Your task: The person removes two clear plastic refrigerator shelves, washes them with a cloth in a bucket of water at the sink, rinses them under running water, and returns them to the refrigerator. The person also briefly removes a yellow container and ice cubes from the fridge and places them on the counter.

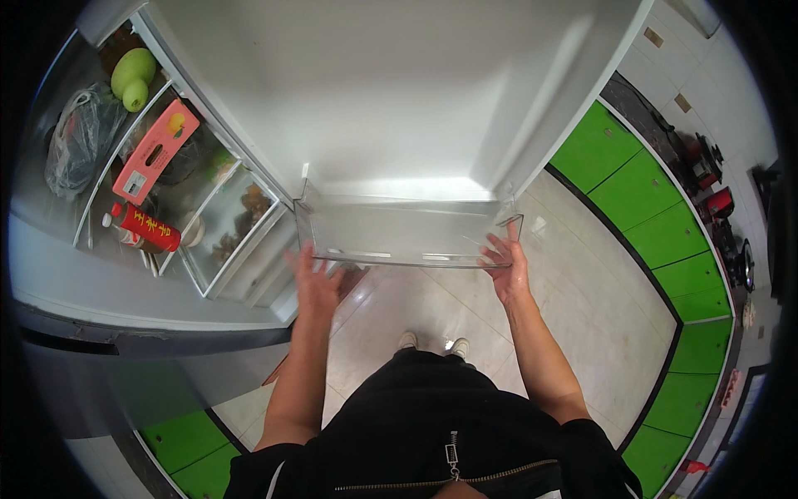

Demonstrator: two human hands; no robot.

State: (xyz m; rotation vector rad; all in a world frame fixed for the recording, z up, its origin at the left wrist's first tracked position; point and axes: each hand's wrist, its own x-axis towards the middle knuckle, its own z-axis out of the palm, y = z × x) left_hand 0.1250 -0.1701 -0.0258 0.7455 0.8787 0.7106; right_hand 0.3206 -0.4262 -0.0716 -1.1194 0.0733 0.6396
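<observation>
A clear plastic refrigerator door bin (399,231) spans the space in front of me, level against the white inner panel of the open door (386,100). My right hand (508,268) grips its right front corner, with fingers showing through the clear wall. At the left front corner, my left hand (317,284) is blurred, fingers spread and palm towards the bin. Its fingertips overlap the bin's edge; whether they touch it is hard to tell. The bin appears to hold nothing.
On the left, the open refrigerator compartment holds a green gourd (134,78), a plastic bag (84,140), a pink carton (156,150) and a red bottle (149,227) on glass shelves. Green cabinets (654,218) curve along the right, with cookware on the counter. Pale floor tiles (430,299) lie below.
</observation>
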